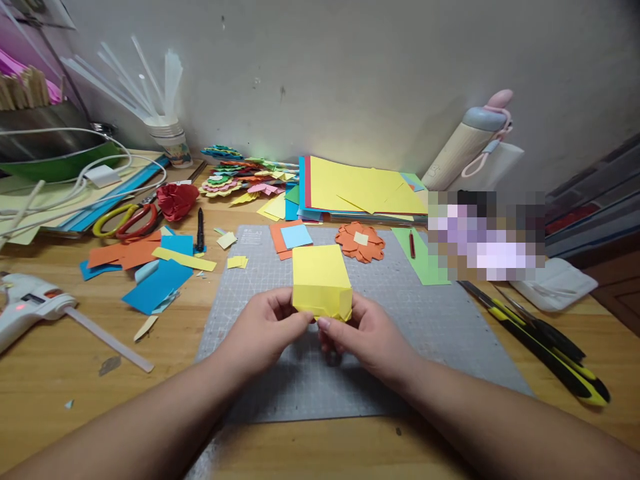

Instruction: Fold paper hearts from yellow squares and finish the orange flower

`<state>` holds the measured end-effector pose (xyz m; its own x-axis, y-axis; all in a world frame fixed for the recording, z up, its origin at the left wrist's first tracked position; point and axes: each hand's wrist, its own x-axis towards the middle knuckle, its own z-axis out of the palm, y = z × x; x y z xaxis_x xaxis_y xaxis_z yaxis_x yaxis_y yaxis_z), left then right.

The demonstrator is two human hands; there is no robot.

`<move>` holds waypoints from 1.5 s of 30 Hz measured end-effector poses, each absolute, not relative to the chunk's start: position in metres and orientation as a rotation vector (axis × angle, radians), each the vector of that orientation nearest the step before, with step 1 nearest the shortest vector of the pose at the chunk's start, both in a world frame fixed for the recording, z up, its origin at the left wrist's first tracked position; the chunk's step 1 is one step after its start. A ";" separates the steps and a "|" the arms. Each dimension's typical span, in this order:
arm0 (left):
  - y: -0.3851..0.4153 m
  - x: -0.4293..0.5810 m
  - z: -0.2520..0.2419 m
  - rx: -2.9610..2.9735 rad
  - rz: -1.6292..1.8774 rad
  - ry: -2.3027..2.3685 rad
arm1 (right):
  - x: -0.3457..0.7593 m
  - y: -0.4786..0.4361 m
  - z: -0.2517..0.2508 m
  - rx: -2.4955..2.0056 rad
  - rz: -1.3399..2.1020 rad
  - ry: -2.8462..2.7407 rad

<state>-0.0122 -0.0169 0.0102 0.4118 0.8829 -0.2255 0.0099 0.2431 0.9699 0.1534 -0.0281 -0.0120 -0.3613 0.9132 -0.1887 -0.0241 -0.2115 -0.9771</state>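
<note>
Both my hands hold a folded piece of yellow paper (321, 267) above the grey cutting mat (240, 333). Its near part is bent down along a crease. My left hand (267, 327) pinches its lower left edge, the thumb in front and the other fingers behind. At the lower right edge my right hand (373, 337) grips it, its thumb close to the left one; some of its fingers are hidden underneath. Just beyond the paper lie an orange paper flower (350, 250) with a pale square at its centre and orange squares (280, 248) under a light blue square (297, 236).
Paper scraps (159, 283), scissors (143, 220) and a glue gun (30, 307) lie to the left. Stacked coloured sheets (360, 183) and paper flowers (240, 177) are at the back. A yellow-black utility knife (540, 347) lies right, below a leaning bottle (465, 143).
</note>
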 end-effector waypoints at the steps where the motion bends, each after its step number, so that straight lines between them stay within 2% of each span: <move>1: -0.017 -0.012 0.011 1.168 0.732 0.959 | 0.153 -0.028 -0.012 -1.128 1.665 -1.314; 10: -0.020 -0.010 0.005 1.282 0.688 1.028 | 0.152 -0.029 -0.008 -1.262 1.616 -1.404; 19: -0.032 -0.007 -0.001 1.660 0.679 1.430 | 0.148 -0.040 -0.006 -1.343 1.289 -1.571; 22: -0.029 -0.009 0.001 1.522 0.758 1.235 | 0.150 -0.036 -0.008 -1.308 1.407 -1.452; 26: -0.021 -0.015 0.003 1.093 0.766 0.921 | 0.154 -0.026 -0.013 -1.093 1.734 -1.151; 30: -0.017 -0.019 0.000 0.919 0.717 0.815 | 0.155 -0.022 -0.014 -0.896 1.903 -0.977; 35: -0.017 -0.019 -0.006 0.970 0.728 0.862 | 0.155 -0.024 -0.016 -0.880 1.933 -1.000; 45: -0.019 -0.011 -0.001 0.975 0.734 0.947 | 0.150 -0.031 -0.006 -1.131 1.748 -1.226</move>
<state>-0.0114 -0.0189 -0.0009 0.4142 0.8518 -0.3207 -0.0985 0.3922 0.9146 0.1500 -0.0309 -0.0065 -0.3654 0.8950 -0.2558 -0.0642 -0.2984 -0.9523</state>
